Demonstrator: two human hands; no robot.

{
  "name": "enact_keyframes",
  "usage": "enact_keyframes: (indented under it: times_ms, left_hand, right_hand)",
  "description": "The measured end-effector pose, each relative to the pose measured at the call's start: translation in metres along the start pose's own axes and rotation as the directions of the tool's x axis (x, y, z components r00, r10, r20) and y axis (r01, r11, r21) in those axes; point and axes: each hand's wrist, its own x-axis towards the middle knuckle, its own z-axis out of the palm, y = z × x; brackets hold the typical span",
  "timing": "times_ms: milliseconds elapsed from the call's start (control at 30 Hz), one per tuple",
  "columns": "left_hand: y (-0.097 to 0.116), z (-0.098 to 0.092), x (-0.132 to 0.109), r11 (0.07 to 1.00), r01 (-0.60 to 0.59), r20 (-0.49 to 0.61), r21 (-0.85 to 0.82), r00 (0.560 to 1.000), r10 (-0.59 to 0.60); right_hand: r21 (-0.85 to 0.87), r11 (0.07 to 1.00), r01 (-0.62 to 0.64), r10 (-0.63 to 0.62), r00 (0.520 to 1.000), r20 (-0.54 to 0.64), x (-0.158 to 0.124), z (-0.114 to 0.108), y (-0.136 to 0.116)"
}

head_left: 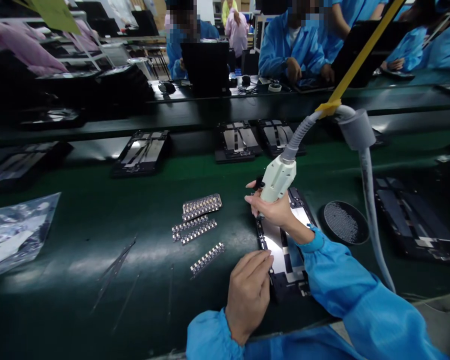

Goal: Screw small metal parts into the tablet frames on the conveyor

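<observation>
My right hand (275, 209) is wrapped round a pale electric screwdriver (279, 177), whose grey cable rises from its top. The tool points down at the upper left edge of an opened tablet (275, 242) lying flat before me; its tip is hidden by my fingers. My left hand (249, 292) is closed against the tablet's lower left edge, fingers together and gripping the side. The tablet shows silver battery panels and a dark frame. A round dish of tiny screws (345, 222) stands to the right of it.
Several small circuit strips (201, 205) lie left of the tablet. Tweezers (114, 272) and a plastic bag (17, 232) are farther left. Another opened tablet (416, 220) is at the right. More tablets (142, 152) line the back. The grey cable (369, 200) hangs beside the dish.
</observation>
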Motion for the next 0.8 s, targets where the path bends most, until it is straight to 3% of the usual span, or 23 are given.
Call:
enact_keyframes:
  times_ms: [167, 400, 600, 700, 800]
  left_hand:
    - [-0.001, 0.004, -0.004, 0.998, -0.050, -0.029, 0.032, 0.998, 0.051]
    - [0.007, 0.012, 0.000, 0.991, -0.119, 0.074, 0.059, 0.991, 0.114]
    - [0.011, 0.031, -0.008, 0.962, -0.262, 0.128, 0.075, 0.959, 0.251]
    - [0.007, 0.038, -0.015, 0.932, -0.327, 0.200, 0.159, 0.935, 0.294]
    - [0.000, 0.035, -0.020, 0.894, -0.368, 0.267, 0.254, 0.916, 0.301]
  right_hand:
    - [-0.014, 1.000, -0.010, 0.010, 1.000, -0.001, 0.000, 0.000, 0.002]
    - [-0.077, 0.996, -0.046, 0.047, 0.999, 0.009, -0.004, 0.005, -0.001]
    - [-0.086, 0.995, -0.045, 0.044, 0.999, -0.004, -0.004, 0.013, 0.001]
    - [-0.051, 0.998, -0.044, 0.041, 0.998, -0.041, -0.005, 0.001, -0.011]
    - [-0.037, 0.998, -0.048, 0.047, 0.998, -0.043, -0.030, -0.028, -0.041]
